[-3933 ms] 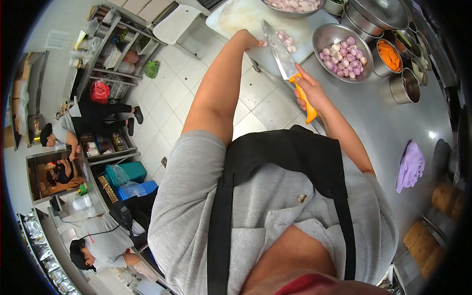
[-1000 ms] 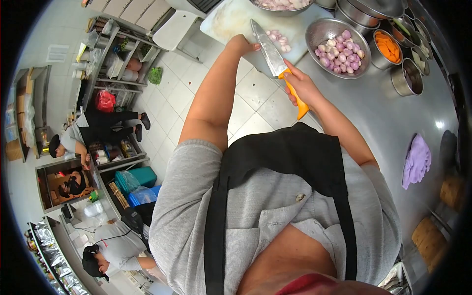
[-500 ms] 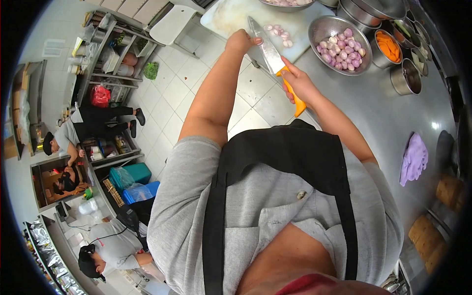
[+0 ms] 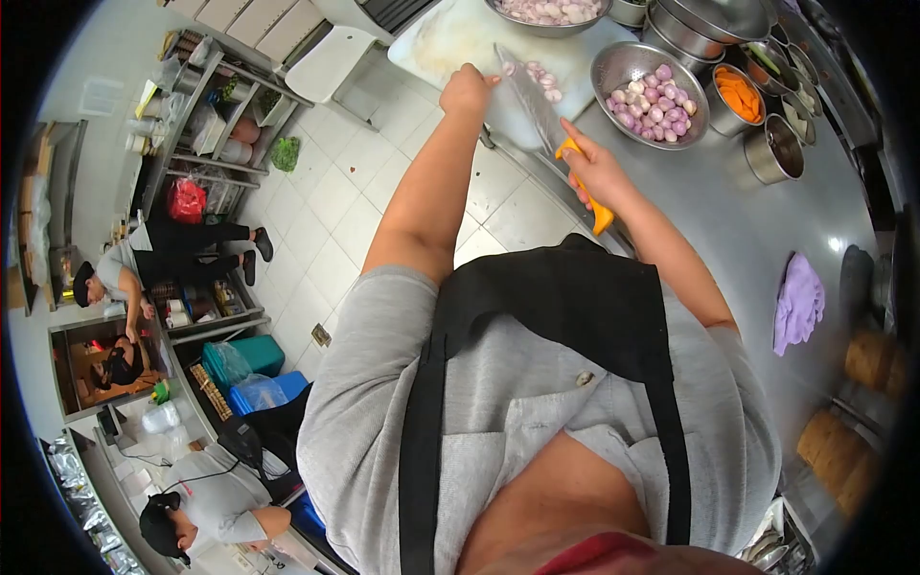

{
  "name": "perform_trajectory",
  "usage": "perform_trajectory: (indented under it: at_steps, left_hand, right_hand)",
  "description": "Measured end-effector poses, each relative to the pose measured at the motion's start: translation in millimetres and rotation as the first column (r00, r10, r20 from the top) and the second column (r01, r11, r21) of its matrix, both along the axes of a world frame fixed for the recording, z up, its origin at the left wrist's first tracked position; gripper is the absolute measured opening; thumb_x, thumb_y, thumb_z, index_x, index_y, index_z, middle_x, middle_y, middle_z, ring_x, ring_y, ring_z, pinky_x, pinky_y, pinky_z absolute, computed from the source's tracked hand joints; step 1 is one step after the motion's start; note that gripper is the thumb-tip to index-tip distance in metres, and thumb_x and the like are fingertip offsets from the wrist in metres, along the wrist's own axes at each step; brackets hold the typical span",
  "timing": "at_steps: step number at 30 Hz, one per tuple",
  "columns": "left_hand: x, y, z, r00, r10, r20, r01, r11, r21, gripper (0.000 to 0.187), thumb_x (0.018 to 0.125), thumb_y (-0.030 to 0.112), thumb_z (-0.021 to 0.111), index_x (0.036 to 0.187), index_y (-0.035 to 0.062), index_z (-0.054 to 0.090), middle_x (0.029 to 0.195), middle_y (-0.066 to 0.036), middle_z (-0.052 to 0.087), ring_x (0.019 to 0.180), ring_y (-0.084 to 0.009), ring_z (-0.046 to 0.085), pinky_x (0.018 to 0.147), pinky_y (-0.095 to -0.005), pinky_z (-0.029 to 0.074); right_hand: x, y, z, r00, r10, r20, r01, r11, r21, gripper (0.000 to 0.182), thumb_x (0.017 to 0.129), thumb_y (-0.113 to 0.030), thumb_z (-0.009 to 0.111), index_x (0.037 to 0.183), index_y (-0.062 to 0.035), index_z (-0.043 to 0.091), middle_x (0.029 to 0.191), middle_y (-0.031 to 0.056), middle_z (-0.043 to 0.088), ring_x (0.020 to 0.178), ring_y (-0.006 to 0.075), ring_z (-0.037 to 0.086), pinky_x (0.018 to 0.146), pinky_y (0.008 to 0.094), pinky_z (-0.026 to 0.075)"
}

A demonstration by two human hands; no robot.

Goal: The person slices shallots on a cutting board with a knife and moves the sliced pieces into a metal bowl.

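Observation:
My right hand [image 4: 596,172] grips the orange handle of a large knife [image 4: 530,99], whose blade points up and left over the cutting board [image 4: 436,46]. At the board's front edge, left of the blade, is my left hand [image 4: 468,89]. Its fingers are bunched together, and whatever they may hold is too small to tell. Cut shallot pieces [image 4: 547,80] lie on the board just right of the blade. Beside the board, a perforated steel colander [image 4: 613,67] holds many peeled shallots [image 4: 657,105].
A steel bowl of shallots [image 4: 551,11] stands at the board's far edge. Right of the colander are a pot of orange pieces [image 4: 739,94] and a steel pot [image 4: 774,153]. A purple cloth [image 4: 798,302] lies on the counter. Two people [image 4: 206,494] [image 4: 115,273] are at the left.
The knife blade has shifted slightly right and away from my left hand's fingertips. My right hand has moved a little right and down. The whole view has shifted slightly.

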State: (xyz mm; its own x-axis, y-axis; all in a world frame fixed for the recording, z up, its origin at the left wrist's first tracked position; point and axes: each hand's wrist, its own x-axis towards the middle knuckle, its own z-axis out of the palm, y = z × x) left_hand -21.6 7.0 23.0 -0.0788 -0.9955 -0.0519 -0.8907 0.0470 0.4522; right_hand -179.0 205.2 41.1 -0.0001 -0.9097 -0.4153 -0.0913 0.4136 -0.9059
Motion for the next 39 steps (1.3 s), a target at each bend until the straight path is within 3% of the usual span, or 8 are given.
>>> perform_trajectory:
  at_steps: [8, 10, 14, 26, 29, 32, 34, 39]
  left_hand:
    - [-3.3, 10.4, -0.2, 0.986, 0.01, -0.168, -0.063, 0.949, -0.308, 0.017, 0.08, 0.015, 0.06, 0.096, 0.0085, 0.059, 0.107, -0.014, 0.059, 0.108, -0.0308, 0.053, 0.086, -0.0405, 0.044]
    - [0.3, 28.9, 11.4, 0.913, -0.408, 0.003, 0.331, 0.737, -0.59, 0.032, 0.072, 0.007, 0.06, 0.103, 0.0142, 0.059, 0.118, -0.008, 0.055, 0.109, -0.0308, 0.052, 0.092, -0.0395, 0.039]
    - [-8.5, 64.6, 20.6, 0.666, -0.65, 0.365, 0.671, 0.309, -0.674, 0.033, 0.071, 0.007, 0.061, 0.102, 0.0184, 0.061, 0.111, -0.003, 0.058, 0.108, -0.0245, 0.052, 0.095, -0.0418, 0.035]
    - [-6.3, -5.4, -13.1, 0.616, -0.773, 0.15, 0.644, 0.385, -0.661, 0.016, 0.075, 0.008, 0.056, 0.083, 0.0159, 0.067, 0.081, 0.0, 0.066, 0.085, -0.0188, 0.063, 0.091, -0.038, 0.044]
    - [0.7, -11.4, -15.2, 0.763, -0.642, -0.073, 0.562, 0.716, -0.413, 0.018, 0.078, 0.006, 0.057, 0.09, 0.014, 0.069, 0.093, -0.003, 0.068, 0.092, -0.0196, 0.063, 0.09, -0.0331, 0.045]
    - [4.5, -24.7, -24.4, 0.777, -0.449, -0.44, 0.299, 0.88, -0.369, 0.019, 0.089, 0.012, 0.053, 0.101, 0.0096, 0.067, 0.099, -0.007, 0.068, 0.094, -0.0186, 0.063, 0.088, -0.0285, 0.046]
    - [7.0, -35.9, -26.1, 0.582, -0.329, -0.744, 0.072, 0.932, -0.356, 0.03, 0.096, 0.023, 0.047, 0.114, 0.0024, 0.06, 0.106, -0.012, 0.066, 0.1, -0.018, 0.06, 0.09, -0.0286, 0.044]
    - [10.6, -45.6, -36.1, 0.572, -0.174, -0.801, 0.003, 0.978, -0.21, 0.044, 0.096, 0.033, 0.045, 0.122, -0.0025, 0.051, 0.114, -0.016, 0.061, 0.109, -0.0227, 0.056, 0.094, -0.0311, 0.041]
  right_hand:
    - [-9.9, -17.3, -3.5, 0.843, -0.038, -0.536, -0.159, 0.935, -0.316, 0.055, 0.089, -0.021, 0.047, 0.14, -0.0331, 0.033, 0.076, 0.0156, 0.061, 0.058, 0.0262, 0.058, 0.06, 0.0354, 0.05]
    - [-6.8, -13.6, 21.3, 0.711, 0.107, -0.695, -0.256, 0.96, -0.114, 0.057, 0.085, -0.02, 0.05, 0.139, -0.0318, 0.036, 0.091, 0.0197, 0.063, 0.078, 0.0318, 0.062, 0.074, 0.0391, 0.049]
    - [-2.3, -10.1, 33.4, 0.588, 0.112, -0.801, -0.34, 0.933, -0.119, 0.055, 0.085, -0.018, 0.049, 0.137, -0.0324, 0.039, 0.09, 0.0182, 0.062, 0.08, 0.0334, 0.061, 0.073, 0.04, 0.049]
    - [-31.3, 57.5, 82.2, 0.492, 0.015, -0.871, -0.348, 0.92, -0.181, 0.05, 0.079, -0.014, 0.056, 0.127, -0.0274, 0.052, 0.089, 0.0151, 0.062, 0.083, 0.0316, 0.062, 0.072, 0.0435, 0.048]
    - [-44.9, 81.9, 73.8, 0.582, 0.017, -0.813, -0.325, 0.922, -0.213, 0.048, 0.08, -0.013, 0.056, 0.127, -0.0248, 0.054, 0.087, 0.016, 0.062, 0.083, 0.0337, 0.062, 0.073, 0.0433, 0.047]
    - [-41.2, 89.2, 54.5, 0.75, -0.154, -0.643, -0.244, 0.839, -0.485, 0.048, 0.085, -0.014, 0.054, 0.132, -0.0219, 0.049, 0.082, 0.0146, 0.062, 0.069, 0.0278, 0.062, 0.065, 0.0377, 0.048]
    - [-31.4, 86.8, 66.8, 0.93, -0.061, -0.361, 0.038, 0.997, -0.07, 0.05, 0.09, -0.015, 0.049, 0.138, -0.018, 0.04, 0.075, 0.0092, 0.057, 0.055, 0.0173, 0.055, 0.053, 0.0308, 0.046]
    - [-17.8, 69.8, 16.5, 0.98, -0.194, 0.043, 0.194, 0.981, -0.003, 0.056, 0.092, -0.014, 0.044, 0.145, -0.0171, 0.026, 0.072, 0.0038, 0.05, 0.049, 0.0101, 0.046, 0.044, 0.0258, 0.04]
